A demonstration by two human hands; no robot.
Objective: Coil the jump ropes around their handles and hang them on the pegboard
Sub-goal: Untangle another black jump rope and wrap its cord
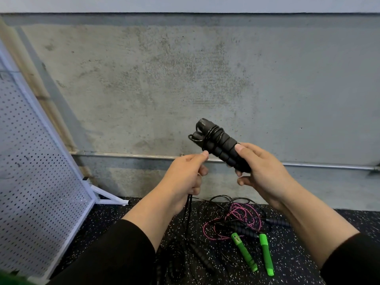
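On the floor point(308, 254) below me: green handles point(255, 254), a pink rope point(236, 214), loose black cord. My left hand point(185, 177) pinches the black rope point(188, 210) hanging down. My right hand point(261, 171) grips paired black handles point(218, 145), rope coiled round their upper end. Pegboard point(37, 171) leans left, by the wall point(185, 79).

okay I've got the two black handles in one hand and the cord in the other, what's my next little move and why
Probably carry the left hand over the black handles for another wrap. The right hand holds both handles together with only a few turns of black cord near their top, and slack cord hangs from the left hand to the floor.
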